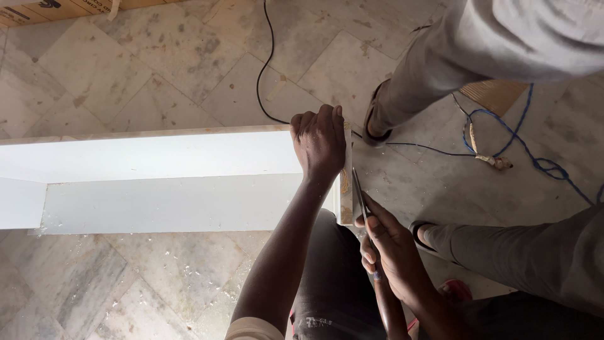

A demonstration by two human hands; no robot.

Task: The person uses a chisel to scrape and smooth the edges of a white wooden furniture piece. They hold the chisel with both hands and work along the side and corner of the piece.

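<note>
A long white board, shaped like a shelf with a flat top and a front face below it, lay across the tiled floor. Its right end showed a raw wooden edge.

The left hand was closed over the top of the board at that right end, fingers curled over the far side, pressing it down. The right hand was just below and to the right of the board's end. It was closed around a thin dark tool, which looked like a blade or a file; I could not tell exactly which. The tip of the tool touched the raw edge of the board.

Another person stood to the right of the board. One foot in a sandal was just beside the board's far corner, and the second foot was near the right hand. This person wore grey trousers.

A black cable ran over the floor behind the board. A blue cord lay well apart from the board, further right. A cardboard box was at the far left edge of the floor.
</note>
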